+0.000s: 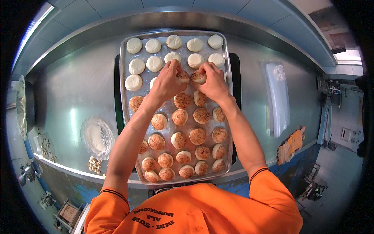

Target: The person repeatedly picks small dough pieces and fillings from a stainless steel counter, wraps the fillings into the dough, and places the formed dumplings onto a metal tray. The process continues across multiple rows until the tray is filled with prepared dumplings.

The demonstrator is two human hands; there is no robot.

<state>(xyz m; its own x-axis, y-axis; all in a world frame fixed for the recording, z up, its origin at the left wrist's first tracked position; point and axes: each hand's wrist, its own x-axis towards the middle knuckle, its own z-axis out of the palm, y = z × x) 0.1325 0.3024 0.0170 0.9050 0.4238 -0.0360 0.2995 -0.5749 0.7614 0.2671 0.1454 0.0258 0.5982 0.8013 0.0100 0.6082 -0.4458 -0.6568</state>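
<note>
The tray (190, 128) is laid with its long axis near to far, flanked by folded plastic (277, 101) at right and a dish (86, 134) at left. Over its far half, one bun (182, 77) is pinched in the left hand (167, 80), another bun (199, 78) in the right hand (212, 81); pale buns (134, 45) are partly hidden. Both held buns are round, brown-streaked above, pale toward near.

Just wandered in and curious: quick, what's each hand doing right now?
Left hand: fingers closed on a brown-topped bun.
Right hand: fingers closed on another brown-topped bun.
</note>
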